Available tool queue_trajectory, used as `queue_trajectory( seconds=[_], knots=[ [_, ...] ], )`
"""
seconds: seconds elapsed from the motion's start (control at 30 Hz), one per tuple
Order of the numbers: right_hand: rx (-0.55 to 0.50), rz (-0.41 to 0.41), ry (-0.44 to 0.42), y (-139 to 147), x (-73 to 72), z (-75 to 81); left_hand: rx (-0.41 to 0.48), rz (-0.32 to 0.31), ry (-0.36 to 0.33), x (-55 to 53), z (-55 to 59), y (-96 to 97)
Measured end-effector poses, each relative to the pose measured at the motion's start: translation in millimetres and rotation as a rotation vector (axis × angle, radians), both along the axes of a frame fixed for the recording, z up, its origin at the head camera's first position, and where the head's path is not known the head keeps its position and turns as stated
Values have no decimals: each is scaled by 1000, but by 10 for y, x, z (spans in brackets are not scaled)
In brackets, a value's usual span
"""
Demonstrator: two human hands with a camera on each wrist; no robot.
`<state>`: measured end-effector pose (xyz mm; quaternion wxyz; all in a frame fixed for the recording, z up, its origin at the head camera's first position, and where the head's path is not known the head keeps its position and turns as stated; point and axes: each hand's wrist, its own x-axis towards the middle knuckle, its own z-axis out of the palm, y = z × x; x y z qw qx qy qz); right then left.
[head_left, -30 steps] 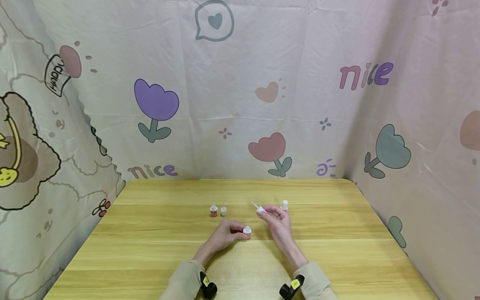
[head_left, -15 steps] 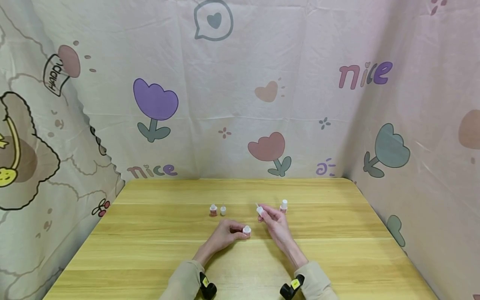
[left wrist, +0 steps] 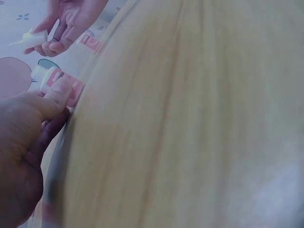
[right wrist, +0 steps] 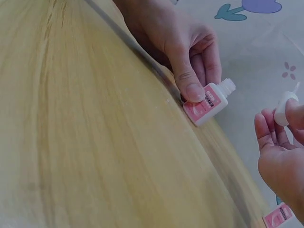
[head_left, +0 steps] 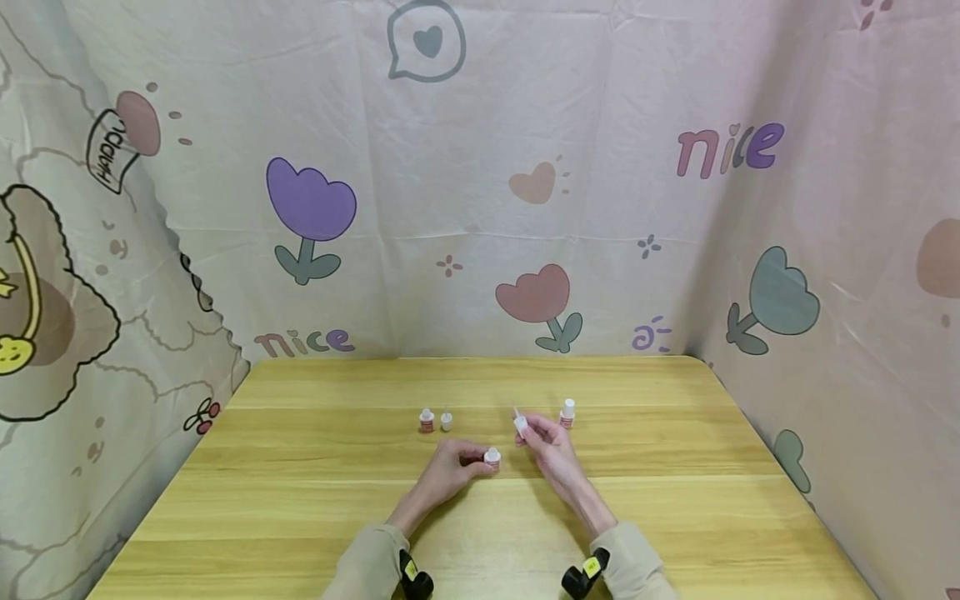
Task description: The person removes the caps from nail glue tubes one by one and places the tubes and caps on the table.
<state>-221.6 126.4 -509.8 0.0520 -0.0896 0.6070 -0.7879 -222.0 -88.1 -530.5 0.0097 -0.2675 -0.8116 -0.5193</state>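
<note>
My left hand (head_left: 448,471) pinches a small white bottle (head_left: 491,459) with a pink label. Its cap is off, and the threaded neck (right wrist: 228,86) shows in the right wrist view. To the right, my right hand (head_left: 553,454) holds a white cap (head_left: 521,425) between thumb and fingers. A thin applicator stem (right wrist: 297,87) sticks out of that cap, pointing up and away from the bottle. Cap and bottle are apart. The left hand's fingers hide part of the label.
Behind the left hand stand an uncapped bottle (head_left: 427,422) and a loose cap (head_left: 446,422), stem upward. A capped bottle (head_left: 567,415) stands just beyond the right hand. The wooden table (head_left: 337,467) meets a printed cloth (head_left: 435,308) at the back.
The cap in my right hand has turned from leaning left to nearly upright. The right fingers have shifted slightly, showing more of the capped bottle behind. The left hand barely moved.
</note>
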Motion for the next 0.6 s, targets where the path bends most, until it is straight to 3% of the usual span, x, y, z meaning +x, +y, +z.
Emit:
queue_trajectory(
  seconds=[0.4, 0.6],
  knots=[
    [103, -52, -16, 16, -46, -52, -9, 147, 34, -1, -23, 66],
    [208, -92, 8, 12, -79, -85, -6, 185, 74, -11, -20, 111]
  ],
)
